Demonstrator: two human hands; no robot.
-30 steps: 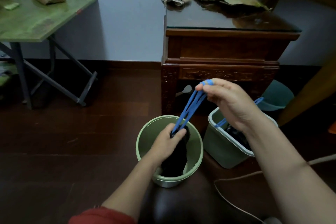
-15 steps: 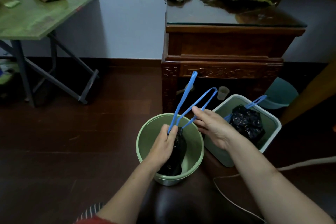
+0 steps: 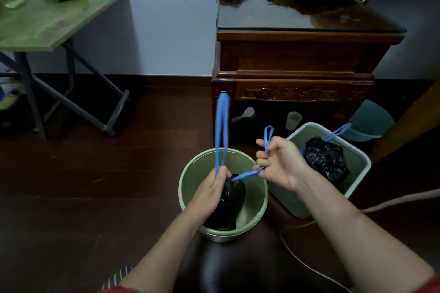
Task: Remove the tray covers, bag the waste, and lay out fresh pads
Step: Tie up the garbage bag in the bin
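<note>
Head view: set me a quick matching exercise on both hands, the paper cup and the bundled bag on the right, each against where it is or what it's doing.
Things
1. left hand
2. right hand
3. paper cup
4. bundled bag

Places or states
A. on the floor under the wooden cabinet
B. lying in the rectangular bin
C. grips the neck of the black bag in the round bin
D. pinches the short blue drawstring loop

Pairs: 1-C, 2-D, 3-A, 4-B

open floor (image 3: pixel 107 185) left, cabinet (image 3: pixel 297 71) behind bins
</note>
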